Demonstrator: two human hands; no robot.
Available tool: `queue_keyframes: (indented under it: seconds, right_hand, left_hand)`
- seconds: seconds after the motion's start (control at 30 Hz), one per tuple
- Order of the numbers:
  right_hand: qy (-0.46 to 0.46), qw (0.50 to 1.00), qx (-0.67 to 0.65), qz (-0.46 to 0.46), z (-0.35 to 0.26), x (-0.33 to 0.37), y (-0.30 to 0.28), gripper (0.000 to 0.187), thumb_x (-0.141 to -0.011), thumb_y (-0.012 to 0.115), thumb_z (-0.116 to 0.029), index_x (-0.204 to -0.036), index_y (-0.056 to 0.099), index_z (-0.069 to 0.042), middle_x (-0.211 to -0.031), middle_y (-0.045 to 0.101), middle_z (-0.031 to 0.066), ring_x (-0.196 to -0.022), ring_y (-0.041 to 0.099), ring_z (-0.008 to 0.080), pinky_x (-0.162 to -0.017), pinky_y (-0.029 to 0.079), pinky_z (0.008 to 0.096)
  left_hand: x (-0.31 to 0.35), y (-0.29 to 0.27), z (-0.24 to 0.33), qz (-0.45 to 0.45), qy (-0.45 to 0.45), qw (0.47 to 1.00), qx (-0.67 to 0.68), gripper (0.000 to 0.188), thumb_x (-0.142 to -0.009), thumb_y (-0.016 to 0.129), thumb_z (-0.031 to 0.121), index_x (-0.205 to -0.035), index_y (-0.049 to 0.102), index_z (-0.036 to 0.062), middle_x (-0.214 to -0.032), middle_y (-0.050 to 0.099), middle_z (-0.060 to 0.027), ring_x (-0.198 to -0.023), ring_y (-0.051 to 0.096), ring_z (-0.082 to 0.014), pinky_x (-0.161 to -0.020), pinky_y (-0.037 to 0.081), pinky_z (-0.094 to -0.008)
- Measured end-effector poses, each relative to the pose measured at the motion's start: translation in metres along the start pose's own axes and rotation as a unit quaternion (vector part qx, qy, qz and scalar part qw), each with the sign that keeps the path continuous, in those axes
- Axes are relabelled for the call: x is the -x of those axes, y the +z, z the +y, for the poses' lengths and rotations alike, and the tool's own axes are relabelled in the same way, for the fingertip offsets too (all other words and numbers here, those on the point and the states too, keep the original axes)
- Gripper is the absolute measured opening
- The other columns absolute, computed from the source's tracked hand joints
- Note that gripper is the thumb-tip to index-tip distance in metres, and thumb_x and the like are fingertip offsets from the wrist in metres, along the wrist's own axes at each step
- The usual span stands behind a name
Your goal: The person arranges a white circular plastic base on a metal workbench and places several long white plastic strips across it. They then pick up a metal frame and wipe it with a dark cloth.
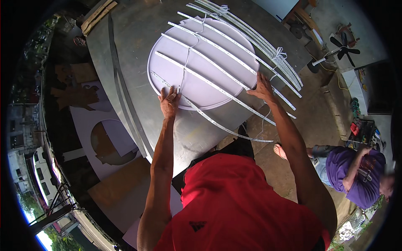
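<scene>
A shallow round white panel (pixel 201 90) with a raised rim lies on a grey metal table. Several narrow white LED strips (pixel 222 52) stretch across it in slanted rows, joined by thin white wire (pixel 184 69). At the panel's near left rim, my left hand (pixel 169 102) has its fingers closed over the nearest LED strip (pixel 213 121), whose tail sags past the table edge. My right hand (pixel 263 88) rests at the panel's right rim, thumb and fingers spread across neighbouring strips. Further strips lie bundled with white ties (pixel 279 54) along the far right side.
The metal tabletop (pixel 134 46) carries a long dark strip (pixel 119 83) on its left. Cut white sheets (pixel 90 121) and brown boards lie below, left. On the right are a standing fan (pixel 343 48), a red-and-black toolbox (pixel 361 131) and a person in a purple shirt (pixel 356 171).
</scene>
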State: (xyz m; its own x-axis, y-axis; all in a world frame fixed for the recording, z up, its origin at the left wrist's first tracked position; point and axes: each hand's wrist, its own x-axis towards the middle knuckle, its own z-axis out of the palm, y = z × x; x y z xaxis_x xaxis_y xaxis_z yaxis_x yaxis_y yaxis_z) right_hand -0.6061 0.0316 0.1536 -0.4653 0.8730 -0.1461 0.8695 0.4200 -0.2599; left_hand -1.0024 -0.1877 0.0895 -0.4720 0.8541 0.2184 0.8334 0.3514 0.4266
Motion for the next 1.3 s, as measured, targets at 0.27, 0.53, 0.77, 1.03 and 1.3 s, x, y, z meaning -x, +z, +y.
queue_keyframes:
  seconds: [0.27,0.53,0.77,1.03,1.3]
  right_hand:
    - [-0.002,1.0,-0.026,-0.013,-0.012,0.007,-0.011,0.12,-0.061,0.086,-0.04,-0.147,0.019,0.008,-0.145,0.033,0.0297,-0.133,0.036,0.0432,-0.112,0.031,0.0483]
    - [-0.21,0.926,-0.232,0.213,-0.114,0.1,0.01,0.039,-0.087,0.066,-0.015,-0.12,0.052,0.0,-0.099,0.059,0.0193,-0.088,0.059,0.0358,-0.077,0.049,0.0431]
    - [-0.174,0.844,-0.332,-0.385,-0.176,0.188,0.07,0.03,-0.096,0.055,-0.028,-0.103,0.068,-0.001,-0.085,0.071,0.0096,-0.078,0.066,0.0155,-0.072,0.051,0.0299]
    - [-0.156,0.783,-0.418,-0.433,-0.148,0.19,0.102,0.034,-0.099,0.053,-0.029,-0.115,0.065,-0.001,-0.098,0.072,0.009,-0.091,0.065,0.0142,-0.085,0.049,0.0306]
    - [-0.152,0.883,-0.39,-0.214,-0.146,0.225,0.08,0.022,-0.092,0.063,-0.02,-0.102,0.067,-0.001,-0.089,0.07,0.0145,-0.083,0.066,0.016,-0.072,0.05,0.0307]
  left_hand:
    - [0.007,-0.002,0.003,-0.009,-0.021,0.998,0.058,0.035,-0.087,0.067,0.036,-0.118,0.07,0.0207,-0.135,0.059,0.0032,-0.141,0.031,-0.0326,-0.116,0.018,-0.0569]
    - [0.005,0.006,-0.006,0.016,-0.014,0.996,0.091,0.035,-0.086,0.068,0.034,-0.12,0.069,0.024,-0.137,0.058,0.003,-0.142,0.029,-0.0321,-0.117,0.016,-0.0572]
    - [-0.003,0.0,-0.001,-0.008,-0.025,0.997,0.069,0.036,-0.087,0.067,0.034,-0.121,0.069,0.0225,-0.138,0.057,0.0025,-0.142,0.029,-0.0334,-0.117,0.016,-0.0573]
    - [-0.001,0.001,0.003,0.002,-0.027,0.996,0.081,0.036,-0.087,0.067,0.035,-0.12,0.069,0.0231,-0.137,0.057,0.003,-0.142,0.029,-0.0335,-0.117,0.016,-0.0574]
    - [0.006,-0.003,-0.003,0.01,-0.024,0.998,0.05,0.033,-0.088,0.065,0.036,-0.119,0.07,0.0237,-0.139,0.056,0.0045,-0.142,0.029,-0.0301,-0.117,0.017,-0.0553]
